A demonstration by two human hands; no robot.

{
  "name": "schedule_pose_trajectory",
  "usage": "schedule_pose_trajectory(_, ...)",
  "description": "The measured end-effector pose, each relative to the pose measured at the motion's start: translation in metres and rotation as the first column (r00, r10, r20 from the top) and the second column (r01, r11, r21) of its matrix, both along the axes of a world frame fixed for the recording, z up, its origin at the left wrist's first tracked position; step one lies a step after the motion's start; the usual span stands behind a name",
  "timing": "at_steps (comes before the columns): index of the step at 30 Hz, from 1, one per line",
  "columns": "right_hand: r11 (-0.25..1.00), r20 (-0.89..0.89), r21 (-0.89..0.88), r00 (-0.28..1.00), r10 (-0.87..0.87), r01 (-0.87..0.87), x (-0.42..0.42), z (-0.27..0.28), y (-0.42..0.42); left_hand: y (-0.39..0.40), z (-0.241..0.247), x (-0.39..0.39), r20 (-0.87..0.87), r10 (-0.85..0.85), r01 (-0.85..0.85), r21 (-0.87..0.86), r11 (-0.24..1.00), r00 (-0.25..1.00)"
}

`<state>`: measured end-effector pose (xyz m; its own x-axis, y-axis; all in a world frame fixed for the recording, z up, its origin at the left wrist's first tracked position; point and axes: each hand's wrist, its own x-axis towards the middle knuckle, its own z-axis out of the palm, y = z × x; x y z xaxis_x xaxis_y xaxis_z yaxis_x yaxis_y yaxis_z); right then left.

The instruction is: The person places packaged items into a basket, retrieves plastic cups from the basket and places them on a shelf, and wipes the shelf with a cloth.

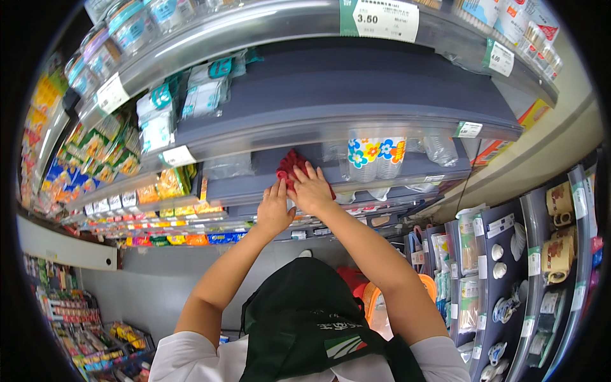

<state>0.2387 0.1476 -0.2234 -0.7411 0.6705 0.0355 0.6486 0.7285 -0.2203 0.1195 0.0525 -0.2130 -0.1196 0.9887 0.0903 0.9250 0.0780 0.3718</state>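
A crumpled red cloth (292, 168) lies on a grey shelf board (238, 184) in front of me. My right hand (311, 190) is spread over the cloth and presses it against the board. Close beside it, my left hand (275, 210) rests at the shelf's front edge, thumb apart, its fingertips near the cloth's lower left side. Whether those fingertips touch the cloth is hard to tell. To the right of my right hand stand wrapped stacks of flower-printed clear cups (377, 160). A clear plastic package (229, 164) sits left of the cloth.
Just above my hands runs a shelf with a clear front rail (305, 133) and packets (205, 90) at its left. Food packets (102, 148) fill the left shelves. An orange basket (370, 303) is beside my right arm; mugs (557, 258) stand on the right rack.
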Motion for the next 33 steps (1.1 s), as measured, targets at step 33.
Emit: schedule_pose_trajectory(33,0.983,0.163,-0.108,0.978,-0.129,0.147,-0.034,0.016,-0.025,-0.042,0.007,-0.068,0.050,-0.215,0.216,-0.009,0.976,0.975)
